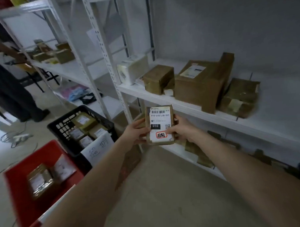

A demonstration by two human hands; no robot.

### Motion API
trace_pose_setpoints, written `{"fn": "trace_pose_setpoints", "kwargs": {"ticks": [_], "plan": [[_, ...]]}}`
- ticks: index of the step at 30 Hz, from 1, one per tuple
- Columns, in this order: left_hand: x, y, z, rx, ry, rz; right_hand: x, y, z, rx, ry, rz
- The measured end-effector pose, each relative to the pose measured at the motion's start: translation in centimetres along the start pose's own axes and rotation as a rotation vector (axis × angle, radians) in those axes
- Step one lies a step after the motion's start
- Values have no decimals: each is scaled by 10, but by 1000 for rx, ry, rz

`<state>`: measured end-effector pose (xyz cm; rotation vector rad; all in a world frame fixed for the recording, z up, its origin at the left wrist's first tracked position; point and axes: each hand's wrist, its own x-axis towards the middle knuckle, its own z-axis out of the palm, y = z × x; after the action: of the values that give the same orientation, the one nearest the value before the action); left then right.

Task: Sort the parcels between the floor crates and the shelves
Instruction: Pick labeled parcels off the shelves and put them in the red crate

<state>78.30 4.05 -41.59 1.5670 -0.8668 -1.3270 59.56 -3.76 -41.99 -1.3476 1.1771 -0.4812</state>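
Note:
I hold a small brown parcel [159, 119] upright in front of me, its white label with a barcode and a red stamp facing me. My left hand [136, 131] grips its left edge and my right hand [182, 130] grips its right edge. The parcel hangs just below the front edge of the white shelf [188, 105], which carries several brown parcels [199, 83]. On the floor to the left stand a black crate [63, 128] and a red crate [19, 193], each holding labelled parcels.
A paper sign [97, 149] with handwriting hangs on the black crate's side. A second shelf unit [68, 69] at the left holds more parcels. Another person [6, 81] stands at the far left reaching toward it. Cables [15, 137] lie on the floor. Lower shelf boards hold flat packets [200, 155].

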Motion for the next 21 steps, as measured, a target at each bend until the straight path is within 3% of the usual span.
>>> {"fn": "trace_pose_setpoints", "kwargs": {"ticks": [8,14,21], "plan": [[-29,-60,-164,-5,108,-90,56,-9,181,-114,-105,-39],[-58,-110,-281,-154,230,-176,85,-15,315,-234,-307,-52],[-63,-156,-378,-337,519,-220,131,-32,446,-397,-497,-64]]}}
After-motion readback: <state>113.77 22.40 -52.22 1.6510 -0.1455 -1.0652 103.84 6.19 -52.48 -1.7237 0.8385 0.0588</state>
